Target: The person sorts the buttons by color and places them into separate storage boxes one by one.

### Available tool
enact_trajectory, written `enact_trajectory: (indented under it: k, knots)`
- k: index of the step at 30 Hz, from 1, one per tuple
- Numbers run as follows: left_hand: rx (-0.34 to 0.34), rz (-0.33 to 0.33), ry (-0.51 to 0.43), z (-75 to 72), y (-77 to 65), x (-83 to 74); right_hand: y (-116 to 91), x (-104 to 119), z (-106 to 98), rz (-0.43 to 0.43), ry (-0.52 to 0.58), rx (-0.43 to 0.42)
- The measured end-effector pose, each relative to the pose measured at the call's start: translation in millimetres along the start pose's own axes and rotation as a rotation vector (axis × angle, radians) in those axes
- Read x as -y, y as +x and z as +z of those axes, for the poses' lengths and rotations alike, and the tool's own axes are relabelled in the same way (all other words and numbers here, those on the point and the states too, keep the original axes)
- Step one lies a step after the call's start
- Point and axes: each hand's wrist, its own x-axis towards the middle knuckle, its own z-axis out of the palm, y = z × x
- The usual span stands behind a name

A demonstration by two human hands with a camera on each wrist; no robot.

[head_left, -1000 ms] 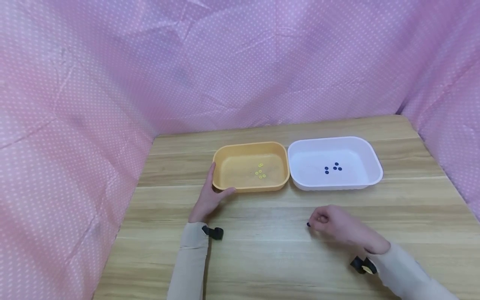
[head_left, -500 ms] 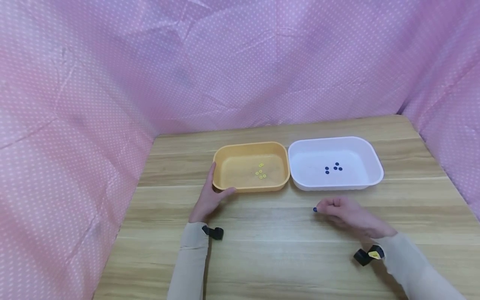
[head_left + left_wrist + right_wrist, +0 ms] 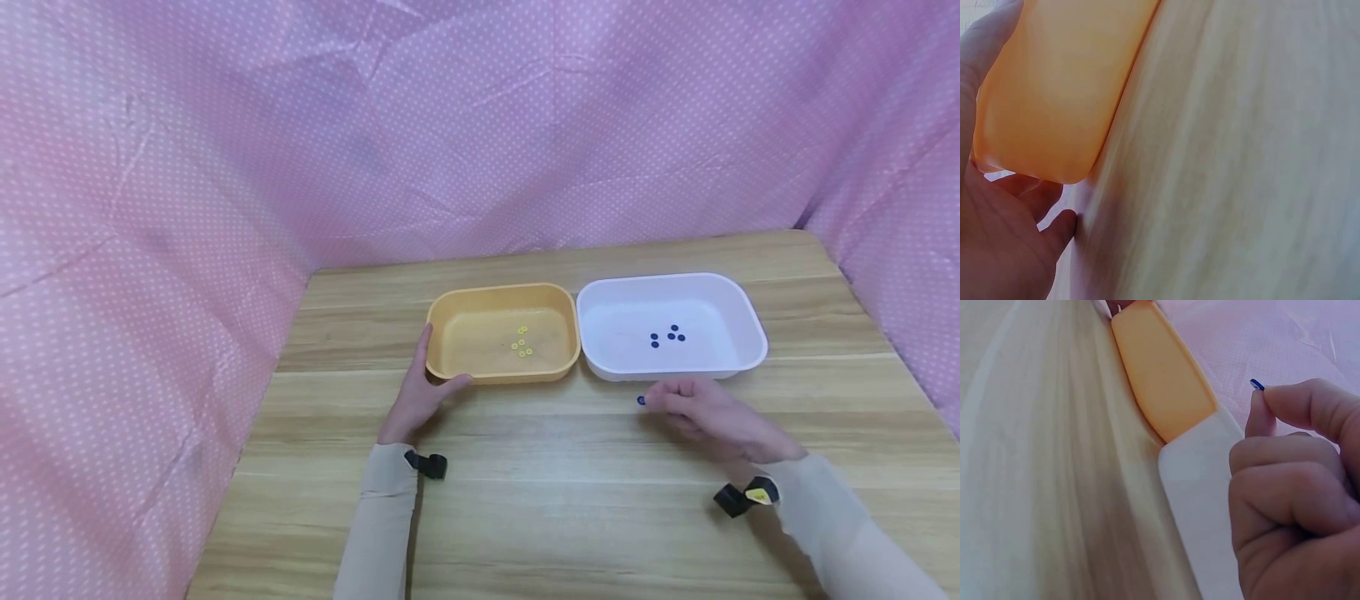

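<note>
My right hand point(image 3: 712, 417) pinches a small dark blue button point(image 3: 642, 400) between thumb and forefinger, just in front of the white basin point(image 3: 672, 372). The button's point(image 3: 1256, 384) edge sticks out past the fingertips in the right wrist view; the other fingers are curled in. Several dark buttons point(image 3: 671, 337) lie in the white basin. My left hand point(image 3: 415, 397) holds the front left corner of the orange basin point(image 3: 502, 379), thumb along its front wall and fingers round its left end. Several small yellow buttons point(image 3: 522, 342) lie on that basin's floor.
The two basins stand side by side, touching, on a wood-grain table point(image 3: 540, 508). A pink dotted cloth point(image 3: 480, 125) hangs behind the table and at both sides. Black straps point(image 3: 426, 465) with small cameras sit on both wrists.
My right hand has lifted or moved away from me and slightly right, carrying the button nearer the white basin. The left hand and both basins stay where they were.
</note>
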Motion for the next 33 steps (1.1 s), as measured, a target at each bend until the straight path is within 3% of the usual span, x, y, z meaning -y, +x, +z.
enact_trajectory:
  k: [11,19,26,33]
  knots:
    - [-0.005,-0.004,0.01,0.0,1.1,-0.5,-2,19,-10,0.019,-0.11,-0.081]
    - [-0.007,0.0,0.016,-0.2,1.0,-0.8,-3,32,-19,-0.038,-0.076,-0.078]
    - [-0.006,0.0,0.022,-0.7,0.3,-0.1,2,38,-29,-0.011,-0.077,-0.118]
    - [-0.003,-0.001,0.042,-0.7,-1.1,-1.1,8,47,-38,-0.04,-0.044,-0.099]
